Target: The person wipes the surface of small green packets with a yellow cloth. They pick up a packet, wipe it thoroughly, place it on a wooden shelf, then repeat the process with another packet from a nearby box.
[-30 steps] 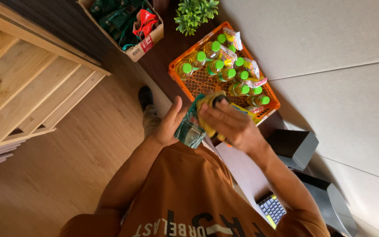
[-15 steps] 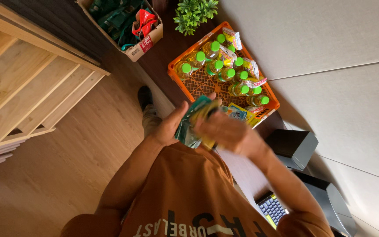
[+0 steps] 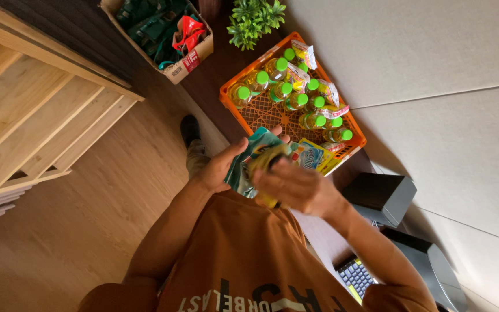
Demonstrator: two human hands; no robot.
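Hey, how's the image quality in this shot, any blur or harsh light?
Head view: the right hand is slightly motion-blurred over the green packet held in the left hand; the orange crate and its bottles stay sharp; warm light, darker in the upper left corner; straight edges bow slightly toward the borders.
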